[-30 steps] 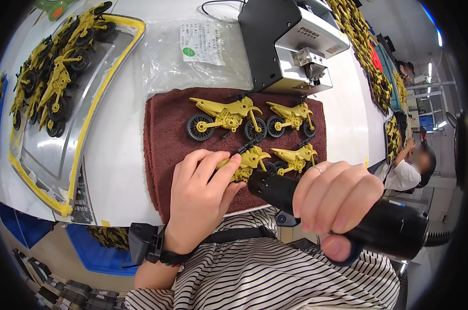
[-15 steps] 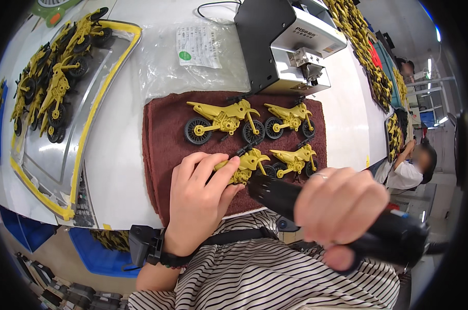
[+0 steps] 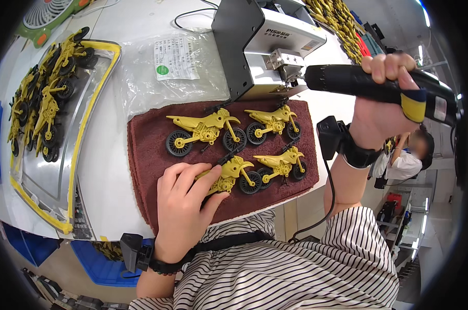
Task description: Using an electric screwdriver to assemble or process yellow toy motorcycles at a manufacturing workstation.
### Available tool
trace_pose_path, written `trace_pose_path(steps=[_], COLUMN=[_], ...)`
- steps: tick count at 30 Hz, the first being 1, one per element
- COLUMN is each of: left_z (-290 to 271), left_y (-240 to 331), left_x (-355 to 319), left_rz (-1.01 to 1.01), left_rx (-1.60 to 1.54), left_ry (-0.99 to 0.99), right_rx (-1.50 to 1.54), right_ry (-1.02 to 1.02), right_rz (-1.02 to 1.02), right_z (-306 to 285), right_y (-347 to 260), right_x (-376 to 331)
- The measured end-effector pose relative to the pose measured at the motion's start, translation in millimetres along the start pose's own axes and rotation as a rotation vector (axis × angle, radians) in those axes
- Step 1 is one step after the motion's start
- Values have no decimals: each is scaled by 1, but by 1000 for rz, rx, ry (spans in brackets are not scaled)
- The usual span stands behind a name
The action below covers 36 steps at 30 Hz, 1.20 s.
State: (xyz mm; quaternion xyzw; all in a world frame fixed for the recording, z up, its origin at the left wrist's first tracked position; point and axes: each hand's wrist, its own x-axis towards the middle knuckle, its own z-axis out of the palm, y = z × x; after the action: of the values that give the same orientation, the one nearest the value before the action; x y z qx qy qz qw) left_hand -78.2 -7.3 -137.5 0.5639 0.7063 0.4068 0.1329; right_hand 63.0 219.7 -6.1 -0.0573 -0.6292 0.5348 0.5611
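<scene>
My left hand (image 3: 182,206) is closed over the rear of a yellow toy motorcycle (image 3: 228,175), the near-left one, lying on its side on a brown towel (image 3: 223,206). Its rear wheel is hidden by the hand. My right hand (image 3: 384,108) grips a black electric screwdriver (image 3: 342,81), raised to the right of the towel and held nearly level. The driver's tip is at the metal outlet of a black and silver screw feeder (image 3: 285,39); whether they touch I cannot tell. Three other toy motorcycles (image 3: 205,129) lie on the towel, apart from both hands.
A clear plastic bag (image 3: 208,62) with a label lies behind the towel. To the left, a tape-edged metal tray (image 3: 60,181) bears a pile of toy motorcycles (image 3: 48,103). A green fan (image 3: 45,18) stands far left. Another person (image 3: 402,160) is at the right.
My right hand has lifted the electric screwdriver from near the held motorcycle up to the screw feeder. My left hand stays on the same motorcycle. The whole view has shifted slightly.
</scene>
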Motion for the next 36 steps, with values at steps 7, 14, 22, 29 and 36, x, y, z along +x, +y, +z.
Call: trace_pose_path(steps=[7, 14, 22, 29, 36], left_z=[1, 2, 3, 1, 1], left_y=[-4, -1, -5, -3, -6], left_x=[-1, 0, -2, -2, -3], left_rz=[-10, 11, -8, -5, 22], left_rx=[-27, -20, -23, -23, -3], left_ry=[-3, 4, 6, 9, 10], right_rx=[-110, -32, 38, 62, 203], right_ry=[-6, -17, 44, -153, -316], right_rz=[73, 39, 84, 253, 360], right_z=[13, 7, 1, 17, 54], right_y=[15, -12, 23, -3, -24], right_x=[-11, -27, 3, -5, -60])
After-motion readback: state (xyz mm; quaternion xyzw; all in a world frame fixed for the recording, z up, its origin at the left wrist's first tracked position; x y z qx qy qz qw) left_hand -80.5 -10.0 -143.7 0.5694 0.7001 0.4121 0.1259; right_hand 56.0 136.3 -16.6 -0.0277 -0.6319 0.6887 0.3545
